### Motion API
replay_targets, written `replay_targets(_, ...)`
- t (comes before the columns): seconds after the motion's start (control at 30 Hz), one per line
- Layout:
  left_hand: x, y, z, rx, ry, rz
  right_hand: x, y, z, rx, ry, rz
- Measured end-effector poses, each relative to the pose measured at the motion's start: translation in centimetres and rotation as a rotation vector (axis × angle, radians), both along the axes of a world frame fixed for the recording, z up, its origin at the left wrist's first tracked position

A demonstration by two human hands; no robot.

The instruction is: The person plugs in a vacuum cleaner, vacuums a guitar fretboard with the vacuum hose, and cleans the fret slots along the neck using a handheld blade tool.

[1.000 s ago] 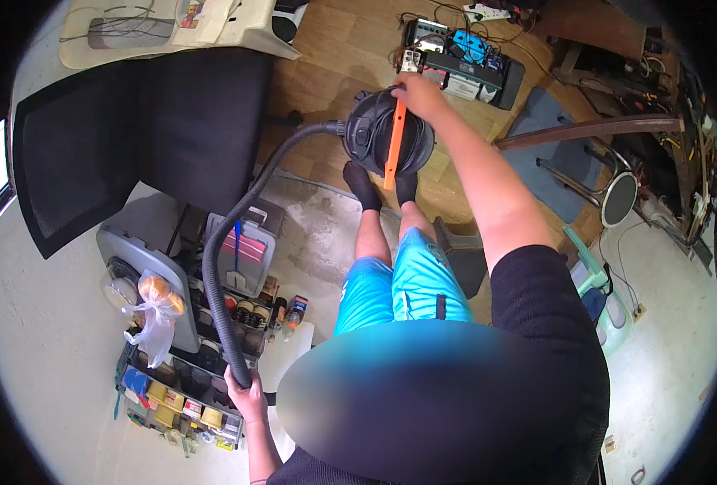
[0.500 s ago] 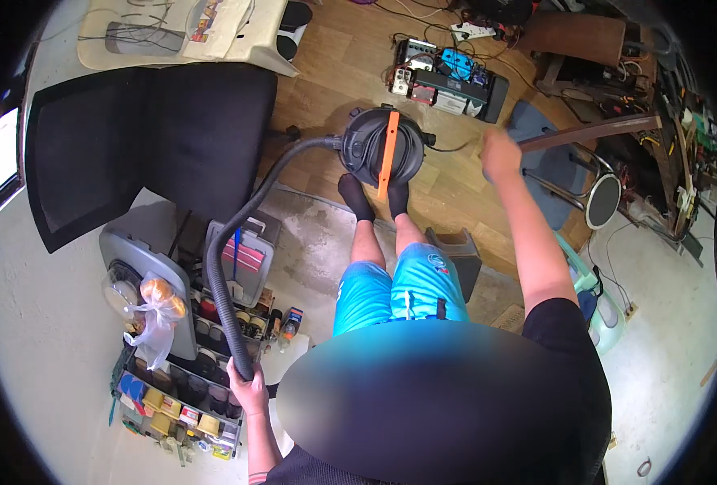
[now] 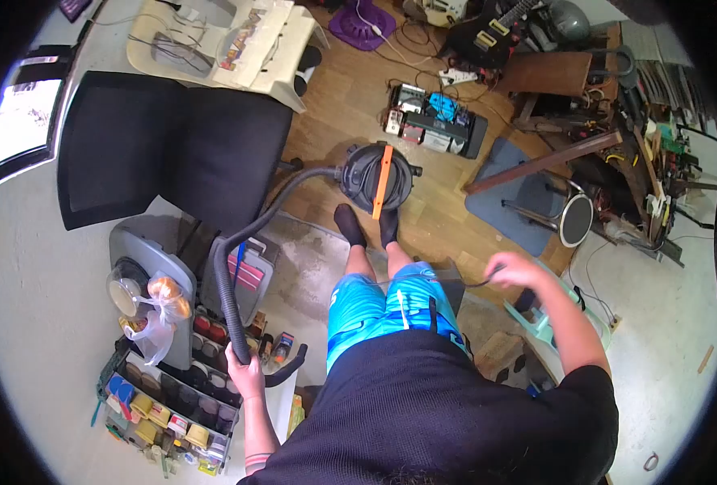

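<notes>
My left hand [image 3: 247, 375] is closed around the ribbed black hose [image 3: 231, 303] of a vacuum cleaner [image 3: 361, 182]. A curved dark end of the hose tube [image 3: 291, 368] sticks out to the right of that hand. The vacuum stands on the floor in front of my feet, its orange handle [image 3: 383, 183] across the top and cord coiled beneath it. Off to the right, my right hand [image 3: 518, 271] is closed on a thin dark cord [image 3: 476, 284], which trails left across my shorts.
A black chair [image 3: 229, 153] stands at left, above a grey toolbox lid [image 3: 164, 275] and an organizer of small containers [image 3: 160, 412]. Beyond the vacuum lies a board of effects pedals [image 3: 435, 121]. A round stool [image 3: 575, 220] and a cluttered wooden rack [image 3: 625, 162] occupy the right.
My right hand has come back from beside the vacuum toward my body, with the cord now stretched to it. My left hand keeps its hold on the hose. The camera view has shifted.
</notes>
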State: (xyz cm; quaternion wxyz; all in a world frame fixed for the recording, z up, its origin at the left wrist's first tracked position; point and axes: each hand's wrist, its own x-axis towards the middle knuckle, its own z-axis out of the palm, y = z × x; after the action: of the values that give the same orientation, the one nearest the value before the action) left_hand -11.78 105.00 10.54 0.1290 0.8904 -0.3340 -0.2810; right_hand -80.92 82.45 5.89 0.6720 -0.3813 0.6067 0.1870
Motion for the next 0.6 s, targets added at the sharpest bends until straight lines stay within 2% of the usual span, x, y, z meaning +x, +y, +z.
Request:
replay_targets(0.07,0.1,-0.2,-0.1,-0.038,-0.022,-0.007,-6.1,-5.3,2.6,-0.125,0.443,0.186)
replay_targets(0.1,0.2,-0.5,-0.1,-0.035,-0.012,0.013,-8.9,-6.8,2.8,-0.573,0.614,0.336)
replay_targets(0.13,0.3,-0.5,-0.1,-0.029,-0.001,0.031,-6.9,-10.5,6.1,-0.808,0.788,0.359)
replay_targets(0.17,0.4,-0.5,0.1,-0.020,0.013,0.046,-4.2,-13.9,9.4,-1.062,0.754,0.291)
replay_targets(0.23,0.4,-0.8,0.4,-0.052,-0.014,0.019,4.0,-17.5,15.5,-1.409,0.627,0.082)
replay_targets(0.27,0.7,-0.7,0.1,-0.062,-0.017,0.020,8.8,-17.5,18.7,-1.332,0.524,-0.055)
replay_targets(0.3,0.9,-0.7,-0.1,-0.073,-0.021,0.021,10.8,-16.2,18.7,-1.286,0.262,-0.213)
replay_targets(0.33,1.1,-0.8,-0.2,-0.117,-0.047,-0.013,12.7,-14.5,19.2,-1.203,0.028,-0.244)
replay_targets(0.37,1.1,-1.1,-0.4,-0.115,-0.037,0.004,14.1,-12.9,21.1,-0.968,-0.038,-0.156)
replay_targets(0.4,1.2,-1.3,-0.5,-0.108,-0.027,0.021,13.1,-11.3,20.4,-0.772,-0.205,-0.144)
replay_targets(0.47,1.7,-1.6,-0.8,-0.125,-0.016,0.035,10.5,-9.3,22.2,-0.437,-0.163,-0.142)
replay_targets(0.53,1.9,-1.9,-1.5,-0.171,-0.006,0.031,6.3,-8.4,24.7,-0.362,-0.163,-0.151)
replay_targets(0.6,1.4,-3.2,-0.7,-0.168,0.024,0.063,2.7,-7.9,28.7,-0.320,-0.093,-0.289)
